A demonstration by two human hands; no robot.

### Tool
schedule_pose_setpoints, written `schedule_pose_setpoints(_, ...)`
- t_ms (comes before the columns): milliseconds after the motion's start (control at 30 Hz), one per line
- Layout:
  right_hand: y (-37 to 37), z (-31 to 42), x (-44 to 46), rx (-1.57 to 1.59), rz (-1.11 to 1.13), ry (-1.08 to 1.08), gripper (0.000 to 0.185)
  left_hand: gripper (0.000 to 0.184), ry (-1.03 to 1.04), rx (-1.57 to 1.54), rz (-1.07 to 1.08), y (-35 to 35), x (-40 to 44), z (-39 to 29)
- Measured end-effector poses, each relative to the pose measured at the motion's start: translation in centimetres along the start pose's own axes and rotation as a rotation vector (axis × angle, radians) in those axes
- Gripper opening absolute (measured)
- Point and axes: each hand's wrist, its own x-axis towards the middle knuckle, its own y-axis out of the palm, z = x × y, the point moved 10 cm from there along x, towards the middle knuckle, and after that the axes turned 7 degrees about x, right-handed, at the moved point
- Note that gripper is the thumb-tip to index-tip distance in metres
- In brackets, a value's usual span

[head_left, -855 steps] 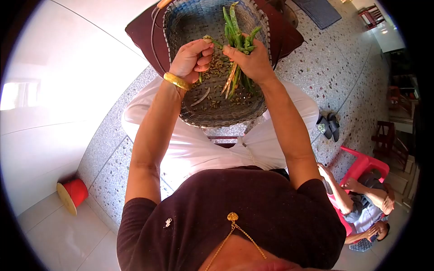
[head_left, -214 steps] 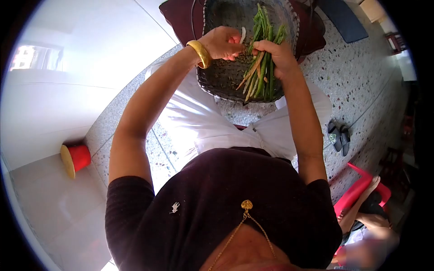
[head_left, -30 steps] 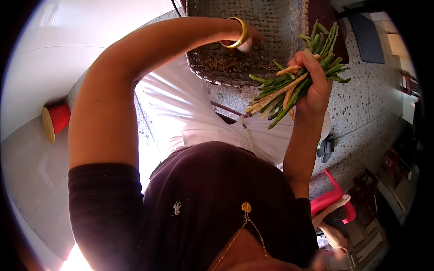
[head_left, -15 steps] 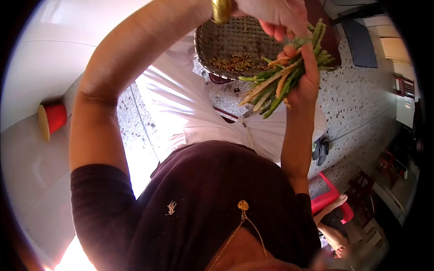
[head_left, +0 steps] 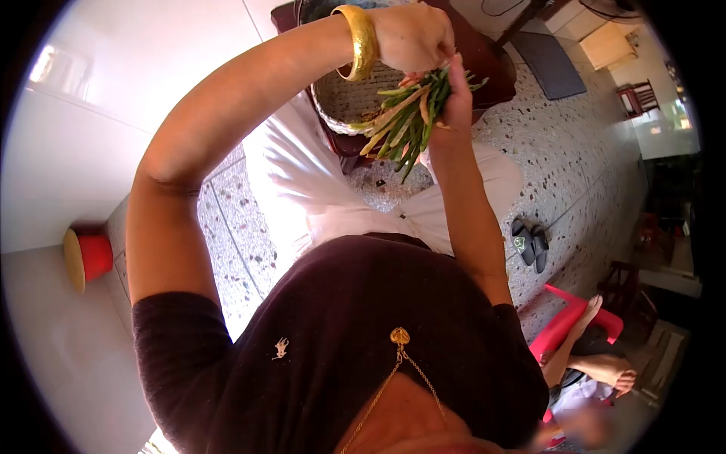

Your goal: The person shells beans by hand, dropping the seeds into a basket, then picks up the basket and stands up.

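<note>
A bunch of long green beans (head_left: 408, 125), several of them yellowed, is gripped in my right hand (head_left: 456, 106), fanned out toward my lap. My left hand (head_left: 414, 34), with a gold bangle (head_left: 361, 44) on its wrist, is bent over the upper end of the bunch. Its fingers are pinched together close to my right fingertips; what they hold is too hidden to make out. Behind and below the bunch is a woven basket (head_left: 336, 106), partly covered by my left forearm and the beans.
The basket rests on a dark red stool (head_left: 495, 72) in front of my knees. Black slippers (head_left: 531, 246) lie on the speckled floor at the right. Another person's arm (head_left: 605, 369) and a pink chair (head_left: 563, 321) are at the lower right. A red round container (head_left: 96, 257) stands at the left.
Both hands and the bean bunch have shifted left in view, and more of the basket is covered. My left hand has closed in over the top of the bunch. The whole view has turned slightly.
</note>
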Motion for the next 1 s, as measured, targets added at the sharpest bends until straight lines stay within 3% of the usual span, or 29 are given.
schedule_pose_setpoints(100,0.3,0.0,-0.1,-0.033,0.12,-0.075,0.035,0.02,-0.081,-0.107,0.072,0.3,-0.2,0.1)
schedule_pose_setpoints(200,0.5,-0.5,0.9,-0.016,0.081,-0.046,0.034,0.018,0.004,-0.173,-0.04,-1.1,-0.9,-0.4)
schedule_pose_setpoints(233,-0.2,-0.9,1.0,0.022,-0.045,-0.042,0.02,0.015,-0.068,-0.173,0.015,-1.1,-1.1,0.3)
schedule_pose_setpoints(333,1.0,-2.6,1.1,0.117,0.014,0.188,0.023,0.02,-0.095,-0.313,-0.17,-3.8,-1.9,2.9)
schedule_pose_setpoints(433,1.3,-3.5,1.6,0.287,0.091,0.338,0.021,0.009,0.126,-0.671,-0.421,-7.5,-3.1,4.0)
schedule_pose_setpoints(500,1.2,-3.1,1.8,0.365,0.127,0.342,0.02,0.011,-0.014,-0.56,-0.525,-9.7,-3.8,6.5)
schedule_pose_setpoints(567,0.7,-1.0,1.8,0.374,0.132,0.284,0.021,0.008,-0.082,-0.024,-0.728,-13.5,-5.0,7.7)
schedule_pose_setpoints(600,0.3,0.2,1.8,0.377,0.132,0.266,0.021,0.007,0.056,0.239,-0.875,-14.8,-5.1,6.6)
schedule_pose_setpoints(667,-0.7,3.6,1.9,0.364,0.167,0.2,0.024,0.016,-0.055,0.551,-0.971,-15.6,-3.6,6.1)
schedule_pose_setpoints(733,-2.9,6.6,1.9,0.312,0.138,0.141,0.026,0.035,-0.233,-0.068,-0.756,-13.9,-0.9,13.5)
schedule_pose_setpoints(800,-6.0,9.6,2.0,0.27,-0.018,0.013,0.027,0.033,-0.18,-0.325,-0.268,-9.9,2.1,16.6)
schedule_pose_setpoints(833,-6.8,9.9,1.8,0.313,-0.008,0.096,0.027,0.042,-0.231,-0.363,-0.05,-7.4,2.5,17.8)
schedule_pose_setpoints(867,-7.8,11.6,1.5,0.302,-0.079,0.013,0.026,0.037,-0.213,-0.602,0.056,-5.9,3.3,17.1)
schedule_pose_setpoints(900,-8.8,12.6,1.0,0.299,-0.153,-0.008,0.025,0.038,-0.199,-0.961,0.388,-4.8,4.7,15.0)
schedule_pose_setpoints(967,-9.3,13.7,0.4,0.299,-0.273,-0.045,0.024,0.04,-0.225,-1.295,0.652,-5.0,5.2,13.8)
schedule_pose_setpoints(1000,-8.9,14.3,0.4,0.299,-0.315,-0.068,0.023,0.04,-0.263,-1.263,0.584,-4.7,4.8,14.9)
